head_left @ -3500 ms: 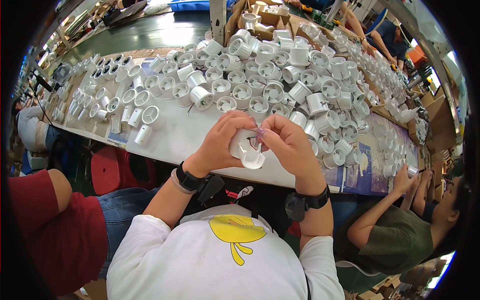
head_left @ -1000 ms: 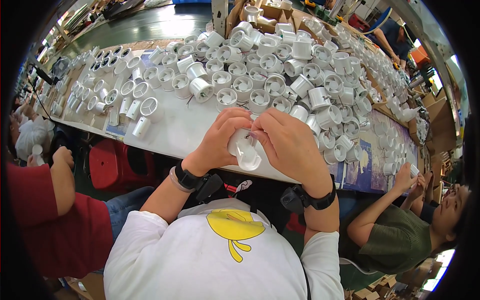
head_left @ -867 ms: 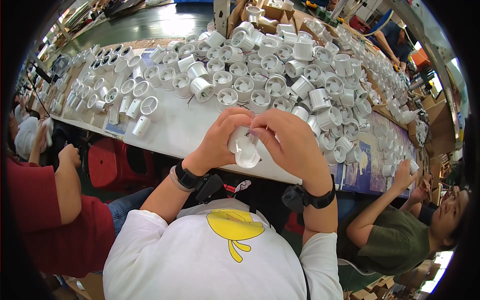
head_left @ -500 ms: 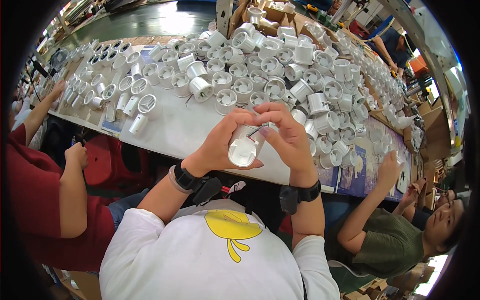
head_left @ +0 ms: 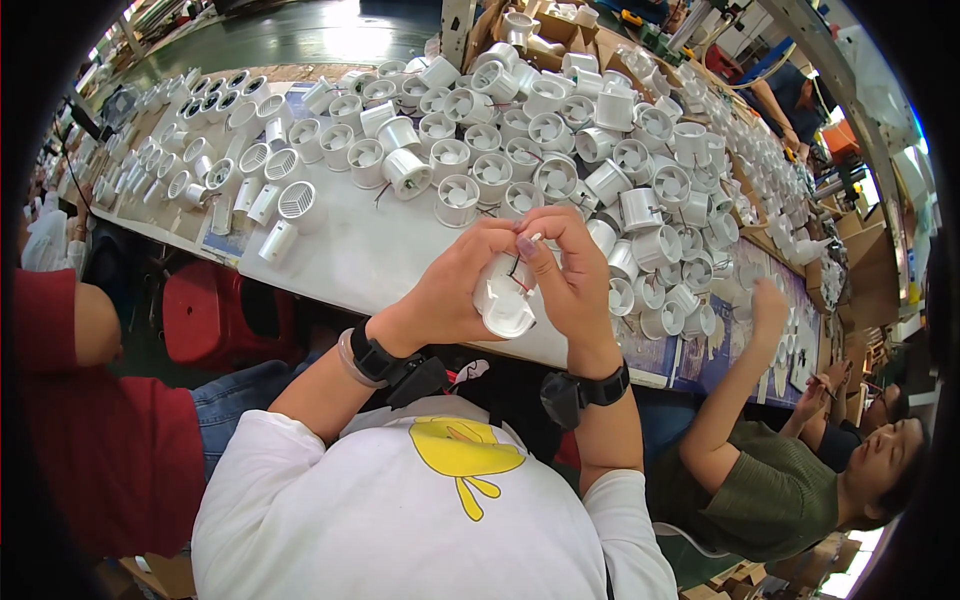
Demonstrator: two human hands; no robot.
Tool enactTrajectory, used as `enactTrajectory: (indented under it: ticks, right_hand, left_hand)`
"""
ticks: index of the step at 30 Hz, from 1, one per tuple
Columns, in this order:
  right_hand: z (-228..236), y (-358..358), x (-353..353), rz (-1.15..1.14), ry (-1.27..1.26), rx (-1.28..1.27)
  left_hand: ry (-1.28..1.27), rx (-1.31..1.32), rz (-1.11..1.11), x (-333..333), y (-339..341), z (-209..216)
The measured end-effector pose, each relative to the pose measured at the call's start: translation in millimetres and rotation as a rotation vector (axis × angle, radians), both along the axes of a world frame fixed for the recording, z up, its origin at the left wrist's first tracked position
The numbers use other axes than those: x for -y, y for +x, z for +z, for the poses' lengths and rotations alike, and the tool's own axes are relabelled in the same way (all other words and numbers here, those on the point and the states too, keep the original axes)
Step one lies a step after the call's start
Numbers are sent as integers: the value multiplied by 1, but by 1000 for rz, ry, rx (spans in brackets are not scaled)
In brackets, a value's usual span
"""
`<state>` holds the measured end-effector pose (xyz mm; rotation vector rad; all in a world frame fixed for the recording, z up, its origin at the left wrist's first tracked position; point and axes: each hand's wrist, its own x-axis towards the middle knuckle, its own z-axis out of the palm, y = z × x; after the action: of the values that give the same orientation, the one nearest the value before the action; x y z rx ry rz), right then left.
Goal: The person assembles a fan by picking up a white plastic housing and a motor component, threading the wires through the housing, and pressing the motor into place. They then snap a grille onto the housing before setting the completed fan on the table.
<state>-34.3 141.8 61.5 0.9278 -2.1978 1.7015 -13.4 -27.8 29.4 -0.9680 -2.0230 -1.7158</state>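
A worker cradles a white plastic housing (head_left: 503,308) between both hands, its long axis running from the fingertips back toward the worker's body. The left hand (head_left: 450,285), the nearer, is clamped around the housing's left side. At its far right end, the right hand (head_left: 572,268) has thumb and forefinger together, apparently pinching thin wires (head_left: 515,267) that rise from the housing's open hollow. Beyond it sprawls a pile of white fan units (head_left: 554,178); beneath it lies a white tabletop (head_left: 345,245).
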Motion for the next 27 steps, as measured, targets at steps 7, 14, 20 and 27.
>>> enactTrajectory:
  ticks: [7,14,20,27]
  right_hand:
    - [32,0,-18,135,161,-60]
    - [28,-4,-14,62,319,-372]
    - [16,-1,-14,34,129,-189]
    - [16,-3,-16,40,111,-168]
  left_hand:
    - [30,209,-117,3,6,-1]
    - [-15,119,-79,-1,2,4]
    - [-52,-51,5,-3,-2,3]
    - [-29,-67,29,-9,-3,0]
